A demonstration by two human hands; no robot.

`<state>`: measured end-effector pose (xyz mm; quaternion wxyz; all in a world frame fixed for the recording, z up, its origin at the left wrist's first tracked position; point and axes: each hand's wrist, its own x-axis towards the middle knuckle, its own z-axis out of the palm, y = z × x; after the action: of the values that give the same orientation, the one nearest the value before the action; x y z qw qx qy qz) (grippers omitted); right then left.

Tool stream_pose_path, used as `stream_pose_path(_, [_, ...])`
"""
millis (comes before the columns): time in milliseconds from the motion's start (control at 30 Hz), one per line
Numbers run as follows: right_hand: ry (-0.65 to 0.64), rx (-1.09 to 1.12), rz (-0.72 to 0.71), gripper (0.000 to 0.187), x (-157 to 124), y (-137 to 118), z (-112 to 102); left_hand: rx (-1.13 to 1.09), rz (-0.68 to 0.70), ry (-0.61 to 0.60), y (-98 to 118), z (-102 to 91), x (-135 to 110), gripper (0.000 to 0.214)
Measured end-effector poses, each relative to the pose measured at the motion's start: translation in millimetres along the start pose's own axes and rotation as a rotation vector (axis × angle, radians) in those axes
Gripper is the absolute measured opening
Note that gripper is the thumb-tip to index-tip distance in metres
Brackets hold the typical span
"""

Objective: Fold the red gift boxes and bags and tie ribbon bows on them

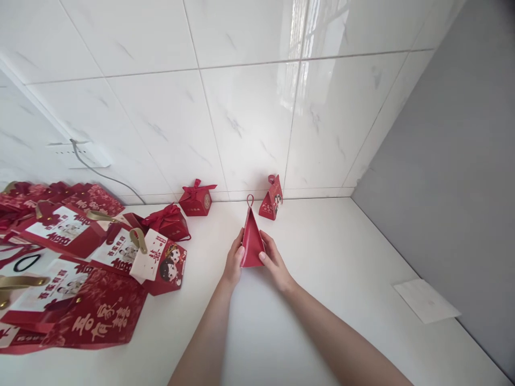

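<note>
Between my two hands stands a red triangular paper gift box (pixel 253 241), with a small ribbon loop at its peak. Its near side faces me as a plain, glossy red triangle. My left hand (pixel 234 261) grips the box's left edge, thumb on the lower left corner. On the right edge, my right hand (pixel 276 262) holds it the same way, thumb at the lower right corner. The fingers behind the box are partly hidden. Just behind it, near the wall, is a similar printed triangular box (pixel 272 198) with a ribbon loop.
At the left lies a pile of red gift bags (pixel 104 305) with tan handles. Two ribbon-tied red boxes, one by the wall (pixel 196 201) and one nearer (pixel 171 222), sit beside it. A white paper (pixel 427 301) lies at the right, by a grey panel (pixel 454 177). A cable (pixel 100 174) hangs down the tiled wall.
</note>
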<state>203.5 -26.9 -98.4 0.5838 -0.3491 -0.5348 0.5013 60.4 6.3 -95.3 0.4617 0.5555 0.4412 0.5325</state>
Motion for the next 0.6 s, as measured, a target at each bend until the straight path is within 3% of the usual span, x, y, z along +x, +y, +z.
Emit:
stream_pose_path(433, [0.021,-0.002,-0.002,0.045,4.1,-0.3,2.3,-0.083,0.009,-0.142,0.0,-1.0,4.6,0.069])
stream_pose_path(600, [0.012,0.043,0.007,0.047,1.4,-2.5,0.9,-0.143,-0.025,-0.110,1.1,0.2,2.5,0.068])
